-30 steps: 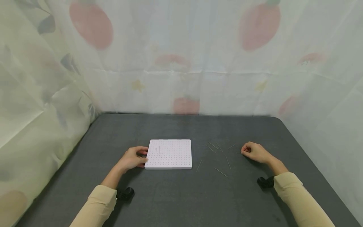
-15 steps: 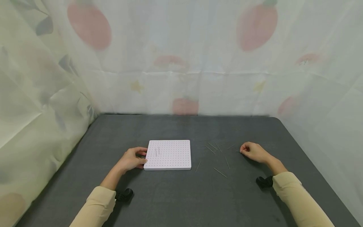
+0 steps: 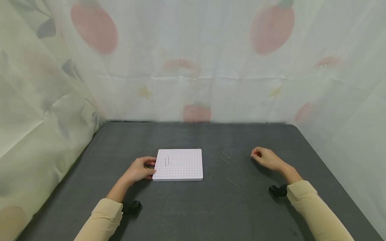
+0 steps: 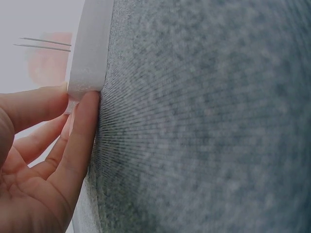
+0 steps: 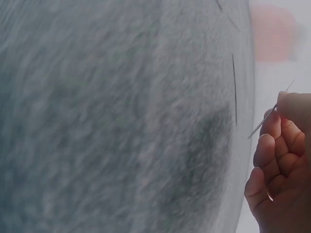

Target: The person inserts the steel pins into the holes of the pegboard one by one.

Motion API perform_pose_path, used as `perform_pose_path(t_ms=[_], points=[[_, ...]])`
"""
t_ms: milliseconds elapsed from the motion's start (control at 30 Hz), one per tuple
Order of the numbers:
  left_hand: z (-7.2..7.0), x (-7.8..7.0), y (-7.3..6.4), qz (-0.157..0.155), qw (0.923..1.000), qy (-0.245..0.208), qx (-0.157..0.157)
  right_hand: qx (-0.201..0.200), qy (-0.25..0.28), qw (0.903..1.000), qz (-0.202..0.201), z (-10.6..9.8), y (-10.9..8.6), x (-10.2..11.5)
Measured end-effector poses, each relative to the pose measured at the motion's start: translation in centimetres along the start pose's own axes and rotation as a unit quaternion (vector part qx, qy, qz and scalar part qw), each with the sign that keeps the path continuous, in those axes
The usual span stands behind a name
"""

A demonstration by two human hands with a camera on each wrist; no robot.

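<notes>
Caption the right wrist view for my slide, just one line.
The right hand pinches a thin pin above the gray tabletop, where another pin lies.

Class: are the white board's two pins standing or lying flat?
Standing: the left wrist view shows both pins jutting out from the board.

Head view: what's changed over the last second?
The right hand has moved left, towards the white pegboard, and slightly forward, pinching a metal pin. The left hand still grips the pegboard; its two upright pins and the loose pins stayed put.
</notes>
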State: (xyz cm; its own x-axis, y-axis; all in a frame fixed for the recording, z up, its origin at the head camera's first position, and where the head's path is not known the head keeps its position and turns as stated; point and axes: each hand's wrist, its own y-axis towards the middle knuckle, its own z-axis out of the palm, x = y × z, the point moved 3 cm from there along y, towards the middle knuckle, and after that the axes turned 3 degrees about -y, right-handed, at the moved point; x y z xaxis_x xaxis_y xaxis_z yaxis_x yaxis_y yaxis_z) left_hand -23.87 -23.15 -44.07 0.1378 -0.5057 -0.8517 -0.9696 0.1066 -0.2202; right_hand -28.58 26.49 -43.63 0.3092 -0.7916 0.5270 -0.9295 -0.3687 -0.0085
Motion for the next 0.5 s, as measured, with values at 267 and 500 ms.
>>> perform_pose_path(t_ms=[267,500], points=[[0.0,0.1,-0.1,-0.001,1.0000,-0.002,0.007,-0.011,0.005,0.9999,-0.009,0.1,0.5,1.7],[-0.1,0.1,0.0,0.003,1.0000,-0.006,0.004,-0.024,0.013,0.9992,-0.029,0.1,1.4,2.9]])
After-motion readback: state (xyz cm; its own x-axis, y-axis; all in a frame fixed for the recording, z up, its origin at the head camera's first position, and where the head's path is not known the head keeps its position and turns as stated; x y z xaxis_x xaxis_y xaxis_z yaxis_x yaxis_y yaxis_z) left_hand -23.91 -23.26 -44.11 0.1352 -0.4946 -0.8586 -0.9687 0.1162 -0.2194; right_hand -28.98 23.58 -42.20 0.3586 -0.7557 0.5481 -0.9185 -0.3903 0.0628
